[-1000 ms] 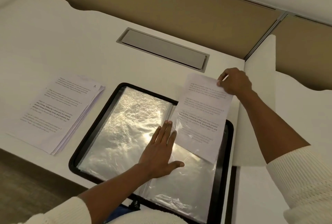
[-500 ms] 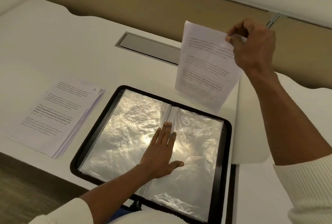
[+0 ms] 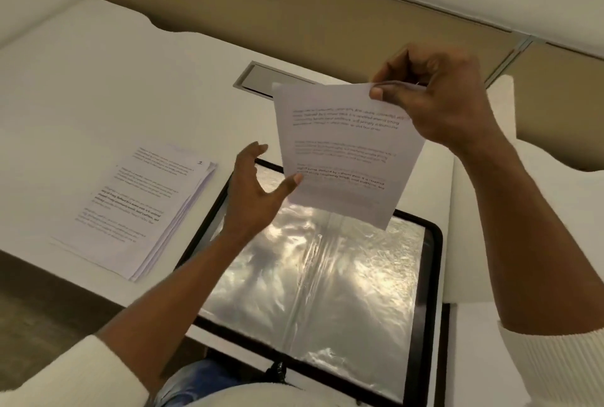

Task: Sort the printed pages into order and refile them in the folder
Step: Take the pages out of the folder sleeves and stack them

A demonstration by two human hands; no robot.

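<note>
Right hand (image 3: 447,102): pinches the page (image 3: 343,151) by its top corner, above the open folder (image 3: 431,243).
Left hand (image 3: 253,197): released, thumb at the page's lower edge.
Risk: held by one corner, the sheet could swing, crease or slip.
Stack (image 3: 137,207): on the worktop (image 3: 130,96), left of the folder.

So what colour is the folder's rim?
Black; the folder rim shows best in the head view.

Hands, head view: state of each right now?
Left hand: open, fingers spread beside the printed page, holding nothing.
Right hand: pinches the printed page by its top corner, above the folder.
</note>
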